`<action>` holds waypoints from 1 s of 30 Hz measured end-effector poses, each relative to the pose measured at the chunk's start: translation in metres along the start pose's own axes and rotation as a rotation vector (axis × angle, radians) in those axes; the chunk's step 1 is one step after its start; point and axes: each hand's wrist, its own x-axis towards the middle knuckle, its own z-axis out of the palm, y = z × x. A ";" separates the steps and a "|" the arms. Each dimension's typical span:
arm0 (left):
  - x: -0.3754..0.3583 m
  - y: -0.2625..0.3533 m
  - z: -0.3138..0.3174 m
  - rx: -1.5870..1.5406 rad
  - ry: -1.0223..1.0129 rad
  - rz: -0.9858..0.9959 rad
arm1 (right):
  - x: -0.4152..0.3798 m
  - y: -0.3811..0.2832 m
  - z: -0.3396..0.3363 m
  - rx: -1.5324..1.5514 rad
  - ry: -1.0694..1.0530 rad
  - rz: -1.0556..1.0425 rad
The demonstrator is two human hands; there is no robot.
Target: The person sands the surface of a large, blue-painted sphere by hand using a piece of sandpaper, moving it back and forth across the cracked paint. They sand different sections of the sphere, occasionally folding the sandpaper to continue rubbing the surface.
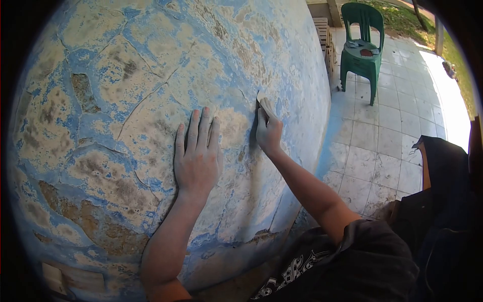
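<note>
A wall [115,80] with peeling blue and cream paint, cracks and bare patches fills the left and middle of the head view. My left hand [197,158] lies flat against it, fingers stretched upward and slightly apart, holding nothing. To its right, my right hand [269,127] is closed around a thin scraper-like blade [259,96], whose pale edge shows above the fingers against the wall. Most of this tool is hidden by the hand. Pale dust coats both hands.
A green plastic chair [363,60] with small items on its seat stands on the tiled floor [390,126] at the upper right. Slatted crates [324,40] sit beside the wall. Dark fabric [443,176] hangs at the right. A switch plate [54,278] is at lower left.
</note>
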 end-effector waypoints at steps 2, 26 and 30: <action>0.005 -0.001 0.003 -0.005 0.008 -0.012 | -0.011 -0.040 0.006 0.002 -0.052 -0.138; 0.016 0.000 0.010 -0.033 0.061 -0.008 | -0.024 -0.037 -0.012 -0.086 -0.176 -0.119; 0.012 0.002 0.011 -0.006 0.085 0.027 | -0.060 -0.044 -0.022 -0.073 -0.348 -0.249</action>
